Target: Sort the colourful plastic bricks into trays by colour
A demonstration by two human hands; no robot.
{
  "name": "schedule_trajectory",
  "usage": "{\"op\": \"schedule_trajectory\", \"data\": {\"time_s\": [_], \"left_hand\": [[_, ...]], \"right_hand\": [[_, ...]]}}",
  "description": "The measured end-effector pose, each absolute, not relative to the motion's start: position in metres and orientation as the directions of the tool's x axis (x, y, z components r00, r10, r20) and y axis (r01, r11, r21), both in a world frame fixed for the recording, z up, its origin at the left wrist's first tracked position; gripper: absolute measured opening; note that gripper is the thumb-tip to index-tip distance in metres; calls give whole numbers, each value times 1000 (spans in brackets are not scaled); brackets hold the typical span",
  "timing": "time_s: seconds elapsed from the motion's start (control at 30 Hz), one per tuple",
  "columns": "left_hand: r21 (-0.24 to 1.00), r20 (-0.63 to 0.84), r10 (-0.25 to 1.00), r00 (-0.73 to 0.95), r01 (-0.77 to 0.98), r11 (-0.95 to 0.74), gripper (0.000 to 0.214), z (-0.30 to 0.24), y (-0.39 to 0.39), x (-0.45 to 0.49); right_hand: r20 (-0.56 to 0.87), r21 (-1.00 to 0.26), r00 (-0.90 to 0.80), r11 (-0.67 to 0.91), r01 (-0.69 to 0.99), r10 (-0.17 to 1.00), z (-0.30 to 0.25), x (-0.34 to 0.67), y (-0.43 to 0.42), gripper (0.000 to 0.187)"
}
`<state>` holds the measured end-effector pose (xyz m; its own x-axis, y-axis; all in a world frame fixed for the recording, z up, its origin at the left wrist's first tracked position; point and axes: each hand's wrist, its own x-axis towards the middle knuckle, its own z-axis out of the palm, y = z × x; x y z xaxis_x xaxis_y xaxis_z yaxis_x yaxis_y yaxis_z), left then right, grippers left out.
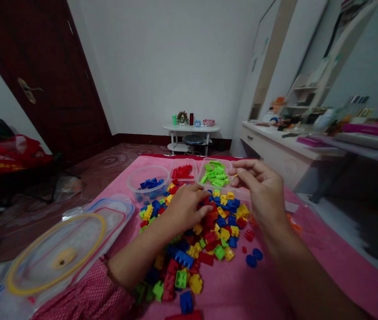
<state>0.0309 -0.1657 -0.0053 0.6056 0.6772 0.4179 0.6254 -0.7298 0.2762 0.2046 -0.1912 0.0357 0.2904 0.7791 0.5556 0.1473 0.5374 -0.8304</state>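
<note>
A heap of mixed toy building bricks [220, 222] in red, blue, yellow and green lies on the pink tabletop. My left hand [189, 205] reaches over the middle of it, thumb and fingers apart, touching or just above the bricks. Its fingertips partly cover red pieces. To the right, my right hand [264, 186] is raised beside the green bricks' tub, thumb and fingers pinched. Only a sliver of yellow shows between them, apparently a small brick. Behind the heap stand a round tub [132, 181] of blue bricks, a tub of red bricks [182, 172] and a tub of green bricks [215, 173].
Clear lids with a yellow ring [101, 235] lie at the table's left. Two blue discs [251, 261] rest right of the heap. A white dresser [275, 146] stands to the right, a small white table [191, 128] against the far wall.
</note>
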Motion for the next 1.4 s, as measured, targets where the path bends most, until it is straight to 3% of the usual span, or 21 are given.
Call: {"op": "schedule_trajectory", "data": {"time_s": [0.1,0.2,0.37,0.57,0.7,0.93,1.07,1.23,1.33,1.4], "left_hand": [[484,472,758,450,587,-649,36,-7,-146,14],[640,453,851,266,568,-517,35,-12,-130,-4],[764,318,904,285,488,-423,30,-20,-116,-21],[742,285,881,377,495,-452,28,-22,-120,-17],[745,231,883,409,509,-431,29,-26,-120,-20],[722,219,855,470,512,-466,29,-30,-119,-21],[680,258,839,480,526,-510,24,-28,-122,-19],[625,274,814,513,548,-556,32,-25,-122,-19],[674,322,845,426,524,-521,36,-23,-122,-19],[790,319,891,323,429,-438,36,-19,-123,-18]], "right_hand": [[474,-880,226,451,148,851,24,201,-182,14],[402,-894,100,367,257,910,7,198,-173,14],[408,-755,-107,401,520,907,-21,190,-164,19],[428,-540,-308,514,667,850,-36,174,-171,42],[409,-479,-317,497,724,856,-37,175,-172,28],[430,-541,-216,441,716,877,-21,188,-170,26],[297,-674,-299,421,607,907,-16,178,-179,36],[211,-616,-454,478,626,866,-17,175,-187,42],[215,-580,-459,491,650,862,-12,183,-185,33],[257,-596,-384,458,659,887,-7,185,-183,29]]}}
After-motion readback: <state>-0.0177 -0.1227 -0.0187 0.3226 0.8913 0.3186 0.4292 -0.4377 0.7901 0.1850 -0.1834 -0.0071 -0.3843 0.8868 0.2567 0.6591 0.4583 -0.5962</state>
